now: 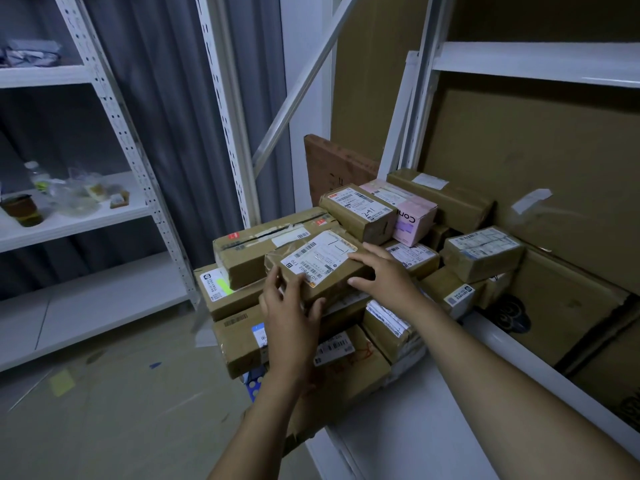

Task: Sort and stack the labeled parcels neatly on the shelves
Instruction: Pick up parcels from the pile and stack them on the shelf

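The brown parcel (320, 263) sits at the top front of the heap, label face up, with a handwritten mark on its white sticker. Both hands are on it. The left hand (291, 317) is wrapped round the near-left corner, fingers up the side and thumb on the front face. The right hand (384, 275) is clamped over the right end, fingers across the top and thumb against the near edge. Gripped at both ends like that, it rides level and the label can be read. I take that to be the point, since the sorting goes by those marks. Whether it is being lifted off or set down I cannot tell.

At ten o'clock from it, touching, lies a long carton (256, 247) with tape down its lid. At one o'clock a small labelled box (356, 211) sits just beside a pink box (414, 220). More parcels crowd in at three o'clock and underneath, all on the white shelf (398, 420), some overhanging its left end, so the heap looks unsorted to me. Well off at nine o'clock stands another rack (114, 216) carrying a bottle (34, 173) and some clutter
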